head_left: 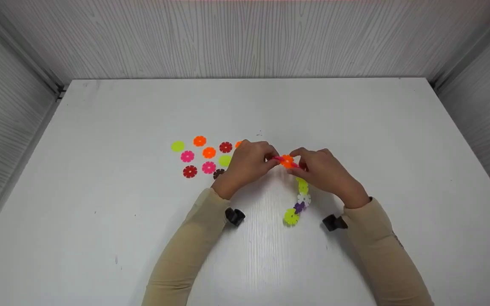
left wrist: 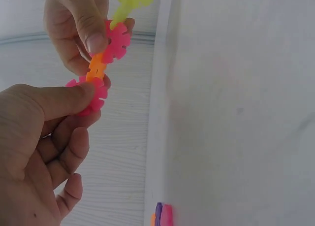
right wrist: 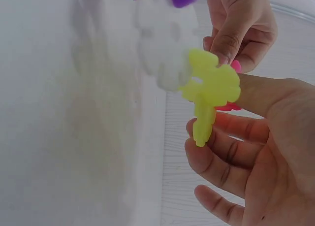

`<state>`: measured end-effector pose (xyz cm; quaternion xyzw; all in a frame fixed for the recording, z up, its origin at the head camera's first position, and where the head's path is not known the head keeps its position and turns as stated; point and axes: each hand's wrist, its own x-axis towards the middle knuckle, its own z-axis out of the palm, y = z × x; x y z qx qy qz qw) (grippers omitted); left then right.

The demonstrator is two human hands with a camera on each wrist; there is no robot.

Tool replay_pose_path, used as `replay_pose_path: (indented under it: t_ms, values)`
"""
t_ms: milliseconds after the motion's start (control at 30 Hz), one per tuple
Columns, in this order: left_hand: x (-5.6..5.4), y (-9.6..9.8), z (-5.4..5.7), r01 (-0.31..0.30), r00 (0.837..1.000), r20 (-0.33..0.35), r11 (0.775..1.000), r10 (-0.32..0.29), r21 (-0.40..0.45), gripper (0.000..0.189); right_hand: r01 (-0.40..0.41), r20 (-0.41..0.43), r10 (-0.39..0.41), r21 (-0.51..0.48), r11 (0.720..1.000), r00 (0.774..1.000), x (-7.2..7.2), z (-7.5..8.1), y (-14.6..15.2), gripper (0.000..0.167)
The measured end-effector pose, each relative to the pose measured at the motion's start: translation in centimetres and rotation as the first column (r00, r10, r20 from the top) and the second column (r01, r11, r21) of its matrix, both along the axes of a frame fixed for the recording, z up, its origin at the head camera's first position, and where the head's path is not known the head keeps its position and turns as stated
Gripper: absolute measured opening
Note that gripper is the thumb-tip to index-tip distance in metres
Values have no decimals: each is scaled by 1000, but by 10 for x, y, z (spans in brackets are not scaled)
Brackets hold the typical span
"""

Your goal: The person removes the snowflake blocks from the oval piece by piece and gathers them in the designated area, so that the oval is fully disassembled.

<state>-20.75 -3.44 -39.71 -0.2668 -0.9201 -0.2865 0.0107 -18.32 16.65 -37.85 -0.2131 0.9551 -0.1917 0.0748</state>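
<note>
1. Left hand (head_left: pixel 249 160) pinches end pink disc (left wrist: pixel 100 95), left of middle orange disc (head_left: pixel 287 161); right hand (head_left: pixel 323 172) pinches second pink disc (left wrist: pixel 119 41), right of it.
2. Chain (head_left: pixel 303 187): runs through orange disc, tail (head_left: pixel 291 216) on its near side. Joining looks in hand; best align squarely, press evenly, keep tail from twisting.
3. Black wrist cameras (head_left: pixel 235 216): near side of orange disc, flanking tail; might snag it.
4. Loose discs (head_left: pixel 209 153): left of orange disc, some partly behind left hand.

From the head I look forward and down, well above the table (head_left: pixel 100 238); my wrist views look from close in at the left hand (left wrist: pixel 24 137) and right hand (right wrist: pixel 268 152), both sharing the flower chain (left wrist: pixel 118 44).
</note>
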Motion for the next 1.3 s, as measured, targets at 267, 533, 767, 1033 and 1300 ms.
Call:
replay_pose_path:
  t_ms: [267,533,767,1033,1300]
  values:
    - [-1,-2,2,-8,1000,-29,1000,7,-26,22,16,-56,-17,-19,1000,998,-1,-3,-1,26]
    - [-1,-4,1,1,997,-74,998,-5,-64,23,3,-88,-7,-41,999,996,1,-4,-2,24]
    - [-1,-5,2,-2,997,-80,998,-3,-60,23,17,-91,-19,-27,999,996,0,-4,-3,24]
    - [-3,-10,2,-16,1000,7,1000,16,6,19,45,-110,-46,-16,999,993,-2,-2,1,26]
    - [-5,-17,1,-109,989,113,991,100,82,21,63,-91,-61,13,998,994,-3,-3,3,27]
